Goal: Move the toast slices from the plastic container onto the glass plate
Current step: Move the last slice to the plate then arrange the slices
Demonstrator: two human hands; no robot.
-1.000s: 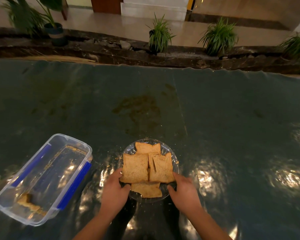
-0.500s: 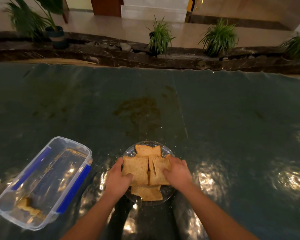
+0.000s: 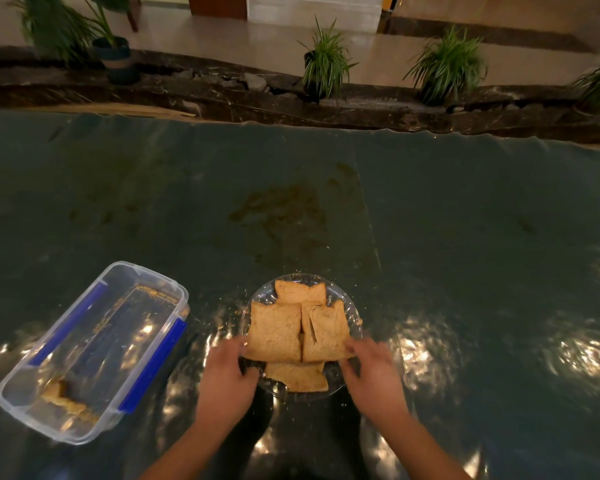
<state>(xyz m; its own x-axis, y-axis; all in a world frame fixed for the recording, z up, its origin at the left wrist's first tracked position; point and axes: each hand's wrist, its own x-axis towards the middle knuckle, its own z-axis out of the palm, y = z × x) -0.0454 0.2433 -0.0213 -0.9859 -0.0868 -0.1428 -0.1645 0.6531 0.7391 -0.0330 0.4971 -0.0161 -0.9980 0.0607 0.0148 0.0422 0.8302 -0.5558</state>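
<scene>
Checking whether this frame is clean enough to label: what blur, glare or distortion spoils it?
Head view: dim, warm light; the right hand is motion-blurred, the left hand less so; bright glare patches dot the glossy table cover; wide-angle bending curves the far table edge; the toast slices stay sharp.

Two bare forearms are seen entering from the bottom edge, converging toward the middle of the view. The left hand is held palm down at about 7 o'clock, its fingers curled loosely and its thumb pointed toward 1 o'clock. The right hand is held palm down at about 5 o'clock, with fingers spread and slightly bent; its fingertips are blurred. Nothing is seen gripped in either hand. The wrists are kept roughly straight, and the hands are set well apart from each other at matching height.
</scene>
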